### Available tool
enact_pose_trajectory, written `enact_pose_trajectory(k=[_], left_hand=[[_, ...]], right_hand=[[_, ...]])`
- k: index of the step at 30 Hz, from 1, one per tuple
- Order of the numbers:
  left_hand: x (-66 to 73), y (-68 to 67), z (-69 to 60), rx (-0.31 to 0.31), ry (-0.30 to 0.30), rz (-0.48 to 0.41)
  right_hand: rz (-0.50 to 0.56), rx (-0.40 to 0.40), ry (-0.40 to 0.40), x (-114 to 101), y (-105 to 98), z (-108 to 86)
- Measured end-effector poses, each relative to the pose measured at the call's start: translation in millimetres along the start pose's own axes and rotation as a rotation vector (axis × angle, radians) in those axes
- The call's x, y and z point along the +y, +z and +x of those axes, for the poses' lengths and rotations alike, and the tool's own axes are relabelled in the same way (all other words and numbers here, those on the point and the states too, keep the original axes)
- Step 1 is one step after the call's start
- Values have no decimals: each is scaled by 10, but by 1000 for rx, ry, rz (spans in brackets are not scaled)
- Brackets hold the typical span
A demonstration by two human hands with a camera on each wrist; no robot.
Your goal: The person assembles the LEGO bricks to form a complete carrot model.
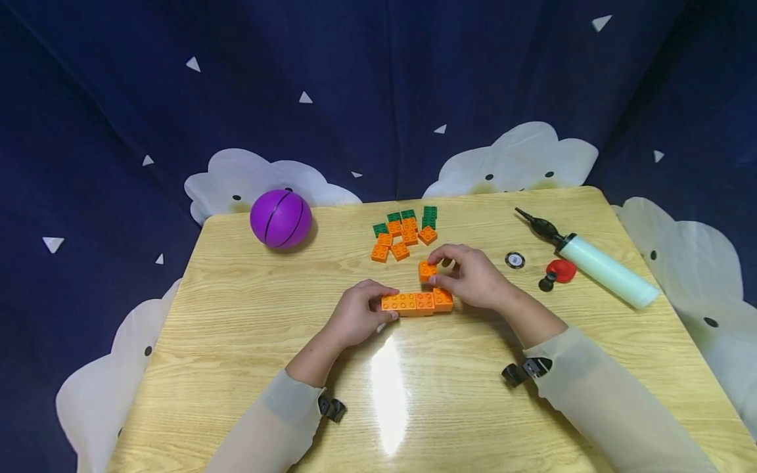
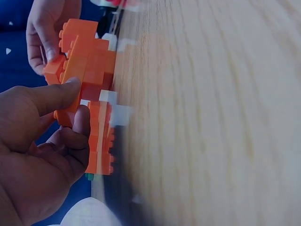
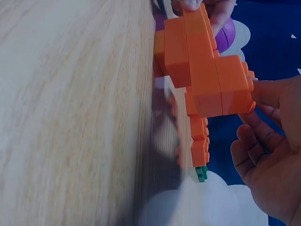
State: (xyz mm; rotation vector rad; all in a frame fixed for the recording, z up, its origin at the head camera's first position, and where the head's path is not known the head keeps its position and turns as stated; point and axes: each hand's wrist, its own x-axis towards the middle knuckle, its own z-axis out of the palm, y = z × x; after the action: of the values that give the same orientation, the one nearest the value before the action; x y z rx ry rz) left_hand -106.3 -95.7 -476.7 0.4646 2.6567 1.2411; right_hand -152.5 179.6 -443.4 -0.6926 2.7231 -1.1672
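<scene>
An assembly of joined orange toy bricks (image 1: 408, 305) is in the middle of the head view, with one brick (image 3: 230, 84) raised at its right end. My left hand (image 1: 357, 312) grips the left end between thumb and fingers. A separate small orange brick (image 1: 427, 271) is pinched by my right hand (image 1: 476, 279), just beyond the assembly's right part. In the left wrist view this small brick (image 2: 55, 68) is beside the assembly's studs; whether they touch I cannot tell. From the right wrist view, the assembly (image 3: 197, 52) appears stepped, partly above the tabletop.
Loose orange bricks (image 1: 399, 251) and green bricks (image 1: 430, 212) lie beyond the hands. A purple ball (image 1: 280, 219) is at the back left. On the right are a hand pump (image 1: 609, 270), a poker chip (image 1: 515, 260), a red piece (image 1: 562, 270) and a black piece (image 1: 547, 282).
</scene>
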Motion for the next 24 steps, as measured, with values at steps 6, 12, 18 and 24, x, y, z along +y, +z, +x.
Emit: enact_pose_trajectory(k=[6,12,18,24], left_hand=[[1,-2,-1,-2,-1,-3],[9,-11,-4,2,2,2],[3,-6,-1,3,8,-2],[-15,5,2,4,9,-3]], right_hand=[[-9,-12,-45,-51,21,-54],[-1,-18,-72,-75,57,-87],[-2,-33,-67,-107,90,-128],[-27,-45,-92,-123,119,-179]])
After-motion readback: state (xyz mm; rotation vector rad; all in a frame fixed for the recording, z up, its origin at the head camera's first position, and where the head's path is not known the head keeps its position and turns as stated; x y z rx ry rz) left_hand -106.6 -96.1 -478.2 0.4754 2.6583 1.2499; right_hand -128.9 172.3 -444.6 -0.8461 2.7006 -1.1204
